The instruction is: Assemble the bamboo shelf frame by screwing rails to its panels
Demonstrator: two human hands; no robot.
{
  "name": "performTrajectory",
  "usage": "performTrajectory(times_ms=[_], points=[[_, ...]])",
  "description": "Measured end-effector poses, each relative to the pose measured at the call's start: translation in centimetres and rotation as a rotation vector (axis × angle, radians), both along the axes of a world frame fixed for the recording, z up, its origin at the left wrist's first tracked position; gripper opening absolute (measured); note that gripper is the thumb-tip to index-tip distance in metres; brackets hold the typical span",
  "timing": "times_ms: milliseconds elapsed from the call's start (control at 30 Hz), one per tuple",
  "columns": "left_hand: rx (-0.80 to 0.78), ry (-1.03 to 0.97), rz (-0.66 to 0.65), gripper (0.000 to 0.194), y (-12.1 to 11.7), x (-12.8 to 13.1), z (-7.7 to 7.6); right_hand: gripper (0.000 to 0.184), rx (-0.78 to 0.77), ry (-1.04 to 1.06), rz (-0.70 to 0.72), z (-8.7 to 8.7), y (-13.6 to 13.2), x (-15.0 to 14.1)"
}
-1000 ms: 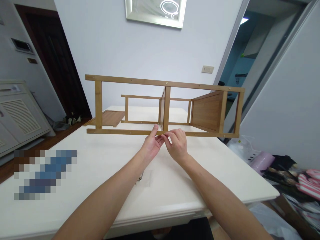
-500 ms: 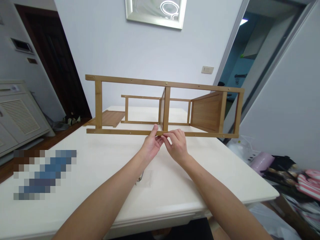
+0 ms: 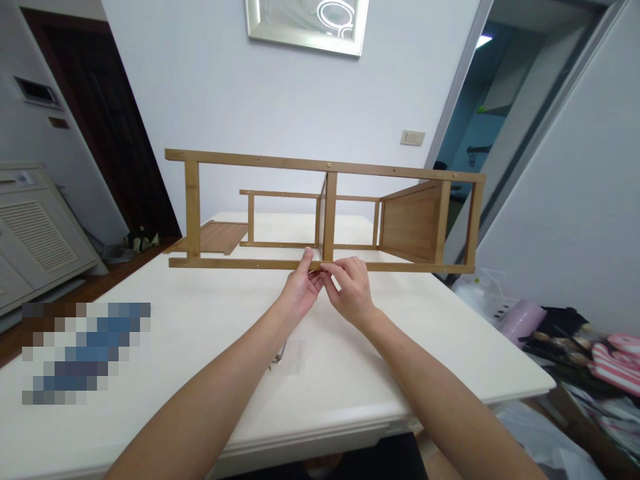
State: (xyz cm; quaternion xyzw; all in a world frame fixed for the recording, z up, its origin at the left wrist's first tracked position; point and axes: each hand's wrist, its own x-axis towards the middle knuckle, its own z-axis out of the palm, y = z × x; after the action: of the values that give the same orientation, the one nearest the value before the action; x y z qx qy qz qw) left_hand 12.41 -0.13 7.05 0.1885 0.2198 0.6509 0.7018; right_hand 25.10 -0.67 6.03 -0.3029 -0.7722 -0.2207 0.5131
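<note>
Student: Where does the brown, ladder-like wooden frame (image 3: pixel 330 217) stand?

Instructor: On its side, lengthwise across the view, over the glossy white table (image 3: pixel 465 347); whether its near edge touches the surface cannot be told. Solid wooden infill closes its right end.

Student: How are the 2 hands set?

Instructor: The left hand (image 3: pixel 299 291) is clamped on the lower near rail, thumb over its front, other fingers beneath. The right hand (image 3: pixel 353 287) has its fingers drawn together, tips at that rail just below the middle crosspiece; anything pinched there is too small to tell.

Student: And nearby?

Instructor: A flat, brown wooden panel (image 3: pixel 220 238) lies behind the frame's left end; a small, silvery metal piece (image 3: pixel 278 358) lies beside the left forearm.
</note>
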Motion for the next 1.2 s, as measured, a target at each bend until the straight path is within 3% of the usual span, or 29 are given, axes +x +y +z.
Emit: performTrajectory(times_ms=[133, 367, 633, 1200], points=[[-0.006, -0.013, -0.004, 0.029, -0.06, 0.10, 0.11, 0.007, 0.013, -0.003, -0.027, -0.06, 0.35, 0.03], [0.009, -0.008, -0.033, 0.032, -0.26, -0.08, 0.26, 0.016, 0.026, -0.008, -0.065, 0.05, 0.48, -0.08], [0.022, 0.019, -0.003, 0.035, 0.04, 0.00, -0.10, 0.019, -0.011, -0.007, 0.009, -0.04, 0.01, 0.17], [-0.024, -0.025, 0.003, 0.030, -0.06, 0.14, 0.22, 0.006, 0.053, -0.026, -0.027, -0.13, 0.57, 0.19]])
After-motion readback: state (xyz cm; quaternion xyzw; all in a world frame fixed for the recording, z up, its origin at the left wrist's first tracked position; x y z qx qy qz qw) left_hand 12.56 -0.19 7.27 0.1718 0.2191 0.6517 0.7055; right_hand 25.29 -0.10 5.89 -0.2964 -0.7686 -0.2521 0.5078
